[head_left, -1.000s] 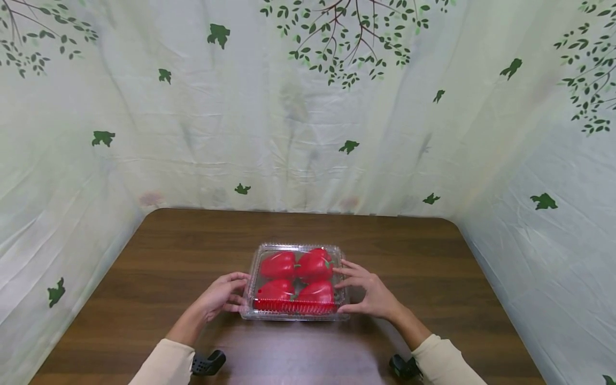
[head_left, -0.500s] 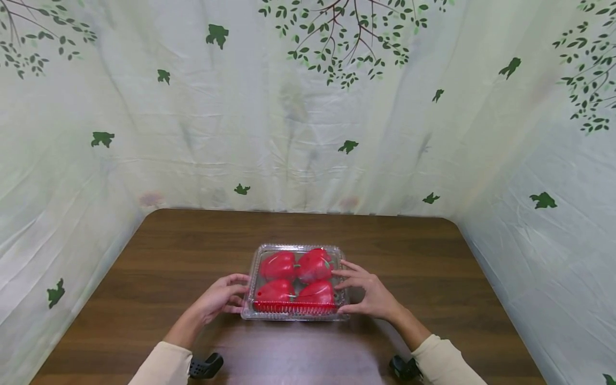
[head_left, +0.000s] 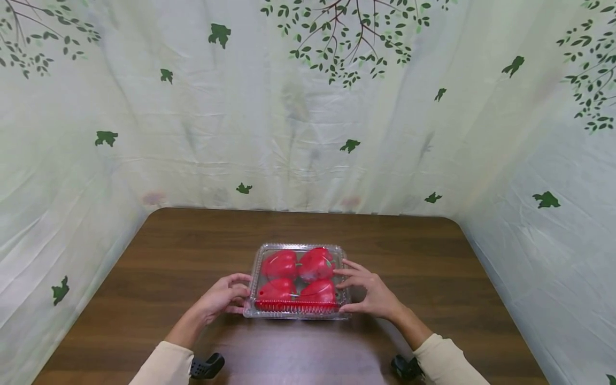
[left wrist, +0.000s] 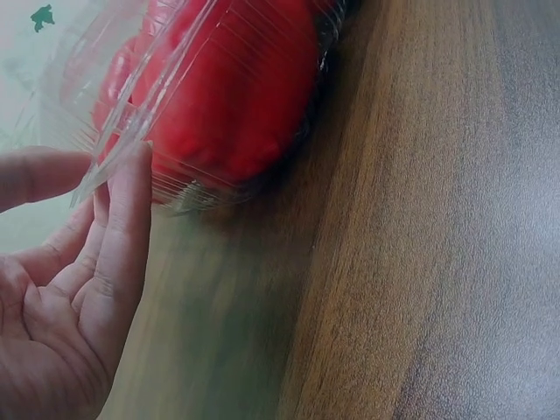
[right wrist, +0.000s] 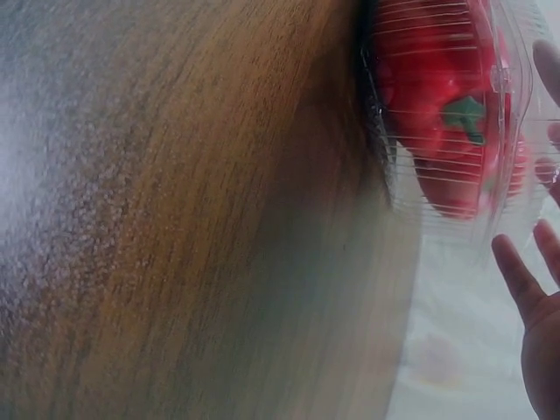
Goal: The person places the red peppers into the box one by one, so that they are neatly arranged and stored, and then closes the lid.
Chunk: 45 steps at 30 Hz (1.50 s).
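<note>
A clear plastic clamshell box stands on the table in the head view, its lid down. Inside are several red bell peppers with green stems. At its left side, my left hand holds the rim. The left wrist view shows that hand pinching the box's rim between thumb and fingers. My right hand is spread along the right side, fingertips at the lid's edge and thumb near the front corner. In the right wrist view, its fingers look straight; contact with the rim is unclear.
The brown wooden table has rounded far corners. A pale curtain printed with leaves and branches encloses its back and sides. Dark wrist devices are worn below both hands, beside cream sleeves.
</note>
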Available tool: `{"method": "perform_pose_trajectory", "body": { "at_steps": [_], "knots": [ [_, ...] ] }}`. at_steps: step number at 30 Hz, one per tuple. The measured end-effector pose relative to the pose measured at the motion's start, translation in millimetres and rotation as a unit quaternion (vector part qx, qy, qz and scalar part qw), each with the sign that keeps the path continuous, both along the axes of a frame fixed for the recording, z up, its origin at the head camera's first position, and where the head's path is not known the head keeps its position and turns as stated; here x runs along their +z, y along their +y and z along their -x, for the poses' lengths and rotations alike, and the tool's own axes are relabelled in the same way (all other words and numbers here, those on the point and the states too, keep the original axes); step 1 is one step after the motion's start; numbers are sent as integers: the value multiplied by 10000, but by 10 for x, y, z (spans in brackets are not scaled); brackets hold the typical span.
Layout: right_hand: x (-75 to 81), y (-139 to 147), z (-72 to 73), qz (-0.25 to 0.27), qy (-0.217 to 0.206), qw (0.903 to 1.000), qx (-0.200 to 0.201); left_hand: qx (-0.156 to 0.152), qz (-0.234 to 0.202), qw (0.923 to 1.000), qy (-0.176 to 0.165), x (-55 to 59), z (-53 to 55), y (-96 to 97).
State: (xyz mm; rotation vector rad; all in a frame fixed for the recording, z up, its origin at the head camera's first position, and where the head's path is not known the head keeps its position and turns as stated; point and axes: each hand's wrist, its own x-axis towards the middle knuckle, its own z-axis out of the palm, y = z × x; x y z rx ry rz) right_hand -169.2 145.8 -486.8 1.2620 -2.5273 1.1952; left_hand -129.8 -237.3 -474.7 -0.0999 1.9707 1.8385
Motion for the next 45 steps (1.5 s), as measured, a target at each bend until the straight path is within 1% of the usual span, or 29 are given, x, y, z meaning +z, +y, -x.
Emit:
{"method": "perform_pose_trajectory", "body": {
  "at_steps": [12,14,16,21,27,32,36,40,41,43,45],
  "knots": [
    [6,-4,0,12,-47,10000,-7,117,119,9999,41,11,-2,20],
    [7,-5,-3,25,-27,10000,-10,138,141,9998,41,9,-2,22],
    [4,-4,-4,32,78,10000,0,150,174,9997,52,8,0,23],
    [-10,8,-11,159,256,9995,19,93,241,9996,103,15,3,22],
    [-11,25,-30,316,221,9992,39,20,189,9998,117,28,-4,22],
    [-7,45,-44,367,-19,9993,-85,-20,164,9997,162,24,-3,18],
    [-30,67,-52,454,-283,9981,-315,10,210,9997,133,26,-1,13],
    [-66,95,-45,708,-598,9948,-416,36,253,9995,158,29,2,15],
    [-71,103,-43,809,-735,9932,-406,47,253,9995,162,29,1,17],
    [-79,119,-42,987,-1165,9875,-390,57,241,9995,173,23,3,18],
    [-78,135,-50,1092,-1725,9782,-393,45,236,9995,188,18,3,18]
  ]
}}
